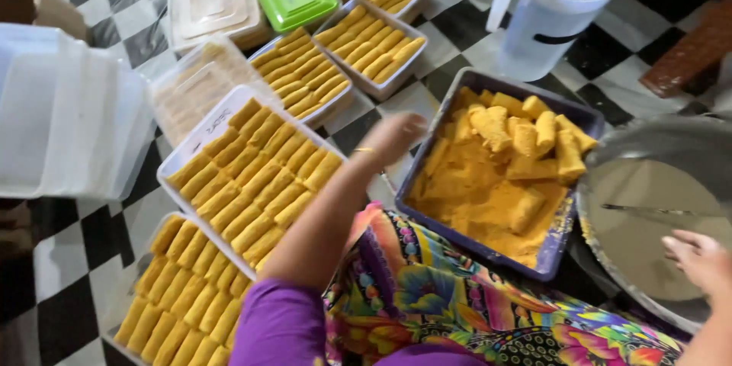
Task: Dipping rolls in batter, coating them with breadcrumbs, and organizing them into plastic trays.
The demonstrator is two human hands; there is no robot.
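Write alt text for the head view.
The left hand reaches over a white rectangular plastic container of breaded yellow rolls toward a purple rectangular tray of crumbs and rolls. The right hand rests at a round metal basin of pale batter.

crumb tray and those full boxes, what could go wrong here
The left hand hovers between the crumb tray and a full box; a careless sweep might knock rolls out of line. The right hand sits on the batter bowl rim, which could tip. Open boxes could catch crumbs.
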